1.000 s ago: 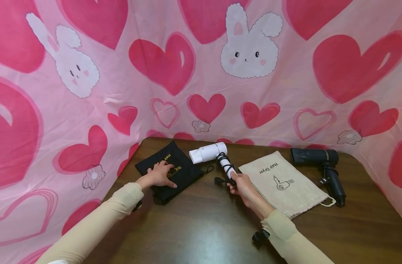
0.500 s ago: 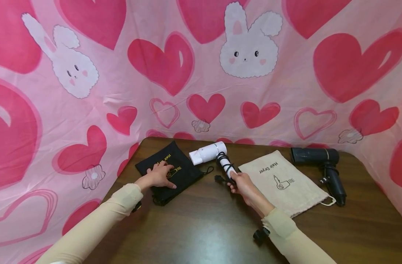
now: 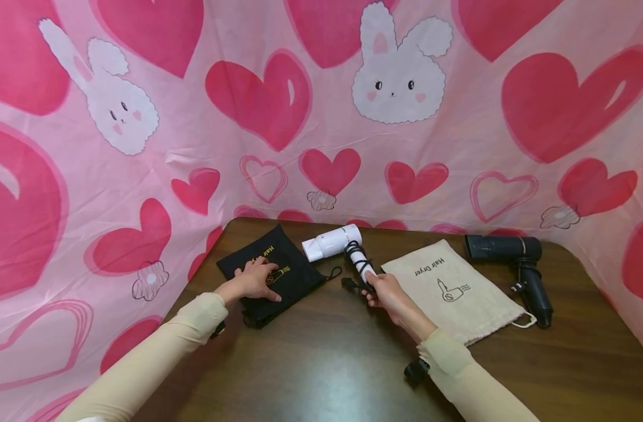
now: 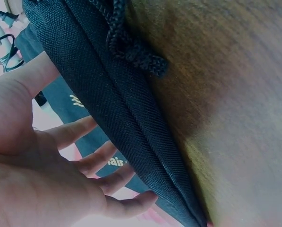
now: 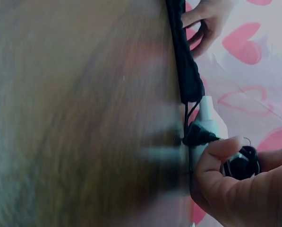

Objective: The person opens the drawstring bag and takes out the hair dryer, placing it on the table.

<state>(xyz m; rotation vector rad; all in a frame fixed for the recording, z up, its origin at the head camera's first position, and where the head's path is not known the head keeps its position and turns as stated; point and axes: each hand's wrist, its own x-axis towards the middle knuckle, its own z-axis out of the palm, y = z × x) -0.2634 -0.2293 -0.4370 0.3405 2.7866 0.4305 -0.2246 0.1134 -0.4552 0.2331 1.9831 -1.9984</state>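
My left hand (image 3: pixel 255 279) rests spread on a black drawstring bag (image 3: pixel 295 258) printed "Hair Dryer" in yellow. In the left wrist view its fingers (image 4: pixel 117 179) reach across the bag's face, and a knotted cord (image 4: pixel 145 61) hangs at the bag's edge. With thumb and fingers curled, my right hand (image 3: pixel 390 295) grips the handle end of a white hair dryer (image 3: pixel 332 243). A black cord (image 3: pixel 355 252) winds round that handle, and its plug (image 3: pixel 349 284) sticks out left of the hand. The dryer's nozzle points left toward the bag.
Right of the white dryer lies a cream drawstring bag (image 3: pixel 453 293) printed "Hair Dryer". Farther right is a black hair dryer (image 3: pixel 503 249) with its cord wrapped at the handle. The brown table (image 3: pixel 310 363) ends at a pink heart-patterned cloth (image 3: pixel 332 117).
Both hands keep their places, the left on the black bag and the right round the white hair dryer's handle. The dryer has shifted only very slightly.
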